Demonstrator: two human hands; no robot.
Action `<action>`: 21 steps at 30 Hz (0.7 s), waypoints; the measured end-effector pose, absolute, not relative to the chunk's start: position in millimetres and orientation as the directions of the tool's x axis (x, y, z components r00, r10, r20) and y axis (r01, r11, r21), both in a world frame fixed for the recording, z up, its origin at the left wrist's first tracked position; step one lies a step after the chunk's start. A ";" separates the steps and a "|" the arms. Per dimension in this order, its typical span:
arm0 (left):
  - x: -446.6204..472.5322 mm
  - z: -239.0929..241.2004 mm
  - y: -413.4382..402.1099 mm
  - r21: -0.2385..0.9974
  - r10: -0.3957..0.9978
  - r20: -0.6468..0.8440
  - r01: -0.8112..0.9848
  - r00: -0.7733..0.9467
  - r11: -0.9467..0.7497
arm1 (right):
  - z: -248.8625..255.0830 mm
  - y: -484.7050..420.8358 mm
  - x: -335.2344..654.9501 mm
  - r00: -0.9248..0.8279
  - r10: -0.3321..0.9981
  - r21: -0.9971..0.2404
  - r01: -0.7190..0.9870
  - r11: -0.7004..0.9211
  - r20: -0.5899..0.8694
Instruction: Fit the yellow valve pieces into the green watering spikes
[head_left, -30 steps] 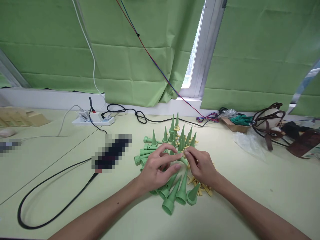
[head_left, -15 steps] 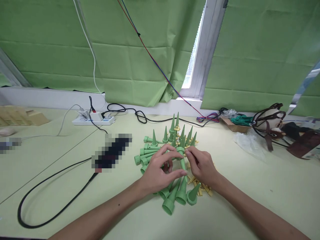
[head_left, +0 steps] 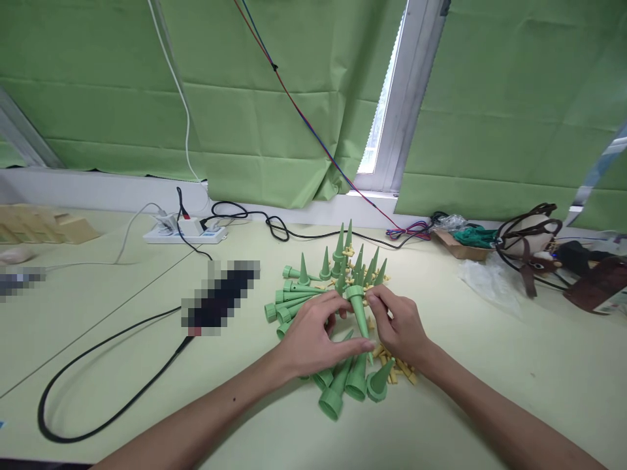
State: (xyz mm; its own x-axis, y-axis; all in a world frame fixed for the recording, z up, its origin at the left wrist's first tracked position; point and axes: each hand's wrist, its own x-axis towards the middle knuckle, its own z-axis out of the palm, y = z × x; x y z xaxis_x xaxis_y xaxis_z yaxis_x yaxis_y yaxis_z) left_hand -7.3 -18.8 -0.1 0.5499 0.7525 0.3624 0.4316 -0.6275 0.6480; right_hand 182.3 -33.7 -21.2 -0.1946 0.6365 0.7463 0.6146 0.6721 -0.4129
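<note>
My left hand (head_left: 316, 333) curls around a green plastic cone spike (head_left: 360, 310), its fingers by the wide ribbed cap and its thumb near the pointed end. The spike hangs tip down, slightly tilted. My right hand (head_left: 396, 323) is closed in a pinch beside the cap, a small yellow peg (head_left: 366, 301) barely showing at its fingertips. More green spikes lie to the left and in front, such as a spike (head_left: 332, 399) under my left hand. Several others stand upright behind, among yellow pieces (head_left: 348, 250). Loose yellow pegs (head_left: 402, 372) lie beneath my right wrist.
On the left lies a pixelated dark device (head_left: 223, 297) with a looping black cable (head_left: 44, 405). A white power strip (head_left: 186, 235) stands by the wall. At the right are a plastic bag (head_left: 490, 284), a cardboard box (head_left: 460, 245) and a brown-strapped bag (head_left: 531, 235).
The spike in my left hand has shifted slightly right, and my left thumb has moved lower along it. My right hand stays pinched beside the cap. The view has moved a little.
</note>
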 end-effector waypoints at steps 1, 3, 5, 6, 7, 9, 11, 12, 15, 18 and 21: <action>-7.4 -0.4 -19.1 0.642 0.749 0.362 0.433 0.555 -0.632 | -21.1 -33.8 182.1 -0.195 0.638 -0.419 0.607 0.675 0.745; -7.8 -1.4 -19.4 0.635 0.741 0.365 0.431 0.564 -0.641 | -20.7 -34.2 181.6 -0.195 0.643 -0.433 0.593 0.679 0.740; -8.1 -2.7 -19.3 0.628 0.733 0.371 0.427 0.570 -0.650 | -20.0 -34.5 181.1 -0.195 0.649 -0.447 0.581 0.680 0.735; -8.3 -3.5 -19.3 0.624 0.729 0.375 0.425 0.573 -0.656 | -19.5 -34.7 180.8 -0.194 0.652 -0.454 0.575 0.681 0.733; -8.5 -4.1 -19.2 0.619 0.724 0.381 0.424 0.575 -0.662 | -19.0 -34.9 180.5 -0.191 0.656 -0.462 0.568 0.680 0.730; -8.7 -5.0 -19.2 0.607 0.714 0.397 0.418 0.577 -0.676 | -18.2 -35.3 180.1 -0.179 0.668 -0.485 0.558 0.673 0.722; -8.8 -5.2 -19.3 0.593 0.701 0.419 0.411 0.577 -0.692 | -17.7 -35.9 179.8 -0.160 0.688 -0.516 0.547 0.659 0.708; -8.9 -5.1 -19.3 0.587 0.695 0.429 0.407 0.577 -0.700 | -17.6 -36.2 179.8 -0.152 0.698 -0.533 0.540 0.651 0.699; -9.1 -4.9 -19.2 0.571 0.680 0.457 0.396 0.574 -0.719 | -17.9 -36.9 180.0 -0.135 0.726 -0.580 0.512 0.634 0.675; -9.6 -5.3 -18.7 0.555 0.668 0.469 0.396 0.578 -0.732 | -19.3 -37.0 180.3 -0.127 0.751 -0.627 0.472 0.620 0.648; -9.9 -5.9 -18.2 0.550 0.660 0.467 0.391 0.588 -0.738 | -21.6 -36.6 180.6 -0.118 0.776 -0.674 0.426 0.603 0.620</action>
